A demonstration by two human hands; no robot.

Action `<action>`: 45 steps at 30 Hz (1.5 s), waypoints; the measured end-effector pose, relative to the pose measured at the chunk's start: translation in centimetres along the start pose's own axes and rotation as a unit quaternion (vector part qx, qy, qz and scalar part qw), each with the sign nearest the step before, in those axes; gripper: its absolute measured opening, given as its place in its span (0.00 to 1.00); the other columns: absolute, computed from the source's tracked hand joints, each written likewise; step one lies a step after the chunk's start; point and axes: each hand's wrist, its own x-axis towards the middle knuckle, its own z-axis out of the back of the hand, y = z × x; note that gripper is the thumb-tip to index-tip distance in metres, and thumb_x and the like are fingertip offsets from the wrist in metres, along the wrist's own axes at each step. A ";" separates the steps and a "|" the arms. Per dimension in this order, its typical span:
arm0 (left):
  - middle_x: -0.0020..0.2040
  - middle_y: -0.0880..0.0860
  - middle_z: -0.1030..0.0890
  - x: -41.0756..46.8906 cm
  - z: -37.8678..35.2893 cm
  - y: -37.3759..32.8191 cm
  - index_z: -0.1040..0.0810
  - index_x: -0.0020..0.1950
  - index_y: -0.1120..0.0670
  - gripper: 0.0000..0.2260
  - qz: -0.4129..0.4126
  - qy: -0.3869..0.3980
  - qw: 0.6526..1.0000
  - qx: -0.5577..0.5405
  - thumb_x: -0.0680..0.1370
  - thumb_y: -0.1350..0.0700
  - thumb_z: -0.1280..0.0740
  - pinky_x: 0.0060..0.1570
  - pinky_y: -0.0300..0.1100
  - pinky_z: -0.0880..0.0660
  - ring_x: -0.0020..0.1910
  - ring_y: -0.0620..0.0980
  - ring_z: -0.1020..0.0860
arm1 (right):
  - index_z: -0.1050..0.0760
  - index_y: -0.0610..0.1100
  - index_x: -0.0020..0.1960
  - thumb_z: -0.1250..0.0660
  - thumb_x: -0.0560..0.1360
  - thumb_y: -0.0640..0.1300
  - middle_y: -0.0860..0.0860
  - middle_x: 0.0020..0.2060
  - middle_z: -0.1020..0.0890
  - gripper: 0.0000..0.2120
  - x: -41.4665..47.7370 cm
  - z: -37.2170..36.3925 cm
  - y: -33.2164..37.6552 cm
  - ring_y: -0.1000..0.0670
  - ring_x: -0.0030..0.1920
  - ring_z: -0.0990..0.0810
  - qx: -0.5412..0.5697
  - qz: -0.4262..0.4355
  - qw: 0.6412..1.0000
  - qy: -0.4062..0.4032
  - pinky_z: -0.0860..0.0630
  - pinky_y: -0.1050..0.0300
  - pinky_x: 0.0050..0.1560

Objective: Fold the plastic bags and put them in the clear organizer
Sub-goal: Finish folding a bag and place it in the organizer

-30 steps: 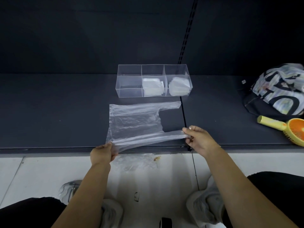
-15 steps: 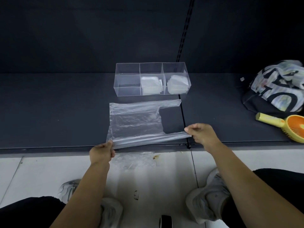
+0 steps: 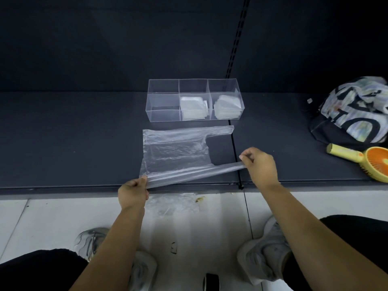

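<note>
plastic bag [image 3: 176,152] on shelf [image 3: 73,143]; left hand [image 3: 132,193], right hand [image 3: 260,164]: each grip pinching its near edge; palm sides hidden.

Looks like a shop. I'm down at a dark metal display shelf [image 3: 84,143], gondola type, with a slotted upright strip [image 3: 237,38] running up the dark back panel [image 3: 126,38], low over pale floor tiles [image 3: 52,217].

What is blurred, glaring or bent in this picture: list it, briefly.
Head view: the bag and the organizer are sharp; the cap at the right edge is smeared; the floor shows a pale sheen in the middle; the upright rail leans, likely from the wide lens; the back wall is dark, without detail.
</note>
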 end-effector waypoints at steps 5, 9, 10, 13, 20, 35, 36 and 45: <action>0.37 0.57 0.20 -0.7 1.0 -0.3 0.22 0.42 0.60 0.13 -0.094 -0.006 0.981 0.169 0.75 0.50 0.30 0.39 0.46 0.27 0.35 0.55 0.23 | 0.24 0.38 0.59 0.35 0.77 0.38 0.39 0.54 0.22 0.11 -0.2 -0.4 0.5 0.37 0.53 0.23 -0.137 -0.047 0.986 -0.083 0.26 0.45 0.49; 0.54 0.65 0.25 -1.0 0.5 -1.2 0.23 0.53 0.63 0.11 -0.292 -0.149 0.909 0.258 0.73 0.61 0.29 0.50 0.57 0.29 0.53 0.66 0.26 | 0.24 0.37 0.61 0.35 0.72 0.31 0.37 0.62 0.25 0.17 -3.2 -4.6 5.0 0.36 0.60 0.27 -0.134 0.072 0.984 -0.094 0.30 0.43 0.61; 0.57 0.65 0.24 -0.8 -0.2 -1.6 0.22 0.56 0.63 0.10 -0.351 -0.129 0.886 0.274 0.74 0.65 0.32 0.53 0.58 0.30 0.56 0.66 0.26 | 0.25 0.37 0.63 0.37 0.73 0.30 0.38 0.65 0.27 0.19 -4.2 -6.4 6.6 0.37 0.64 0.28 -0.108 0.116 0.986 -0.057 0.32 0.44 0.66; 0.74 0.58 0.36 1.0 -2.1 -2.3 0.34 0.73 0.60 0.19 -0.426 0.009 0.828 0.366 0.81 0.62 0.44 0.74 0.52 0.46 0.75 0.57 0.39 | 0.36 0.40 0.74 0.40 0.79 0.37 0.43 0.75 0.38 0.23 -6.6 -11.8 10.7 0.42 0.75 0.42 -0.092 0.227 0.965 0.093 0.53 0.48 0.77; 0.78 0.49 0.60 5.1 -1.7 0.9 0.63 0.76 0.53 0.32 -0.413 0.044 0.752 0.512 0.76 0.38 0.69 0.74 0.48 0.64 0.76 0.46 0.63 | 0.67 0.48 0.77 0.68 0.77 0.64 0.50 0.76 0.64 0.34 -4.9 -13.5 5.7 0.49 0.75 0.69 -0.269 0.186 0.933 0.148 0.73 0.50 0.71; 0.79 0.53 0.52 5.4 -2.5 -2.4 0.52 0.78 0.57 0.33 -0.435 0.018 0.783 0.444 0.78 0.40 0.64 0.75 0.48 0.63 0.77 0.50 0.56 | 0.50 0.40 0.78 0.49 0.82 0.52 0.43 0.78 0.49 0.29 0.2 -7.1 2.9 0.44 0.78 0.53 -0.230 -0.019 0.972 -0.032 0.59 0.44 0.76; 0.79 0.54 0.50 5.7 -3.0 -3.3 0.50 0.78 0.58 0.32 -0.445 0.018 0.783 0.434 0.79 0.42 0.63 0.75 0.48 0.62 0.78 0.50 0.55 | 0.48 0.40 0.78 0.48 0.82 0.50 0.43 0.78 0.47 0.28 0.8 -8.1 4.9 0.44 0.78 0.51 -0.208 0.042 0.977 -0.029 0.59 0.47 0.76; 0.79 0.53 0.59 9.5 -5.2 -4.0 0.60 0.79 0.54 0.30 -0.413 0.050 0.756 0.505 0.80 0.40 0.60 0.75 0.51 0.63 0.77 0.52 0.61 | 0.62 0.48 0.78 0.60 0.79 0.64 0.50 0.77 0.62 0.33 5.8 -15.2 9.6 0.51 0.76 0.66 -0.257 0.211 0.926 0.177 0.69 0.52 0.74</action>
